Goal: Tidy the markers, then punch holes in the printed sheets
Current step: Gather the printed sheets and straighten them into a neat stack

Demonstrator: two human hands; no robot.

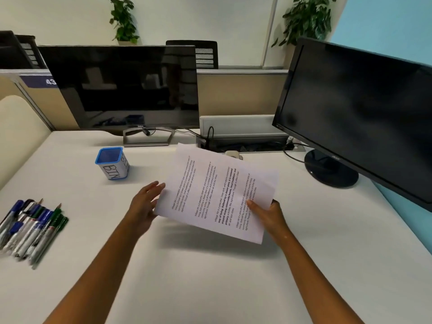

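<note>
Right hand (268, 216) pinches the printed sheets (217, 195) at their near edge, thumb on top; left hand (146, 204), fingers spread, touches their left edge. Markers (30, 230) lie far left on the white surface (210, 277), beside a blue bin (112, 162).

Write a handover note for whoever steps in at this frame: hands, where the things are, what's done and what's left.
Right hand: pinches the printed sheets at their near right edge, held above the desk.
Left hand: fingers straight, touching the sheets' left edge, no grip.
Markers: bunched side by side with some pencils at the desk's left edge.
Blue-rimmed cup marked BIN: upright, behind the markers.
Done: markers look gathered.
Left: punching; no hole punch in view.
</note>
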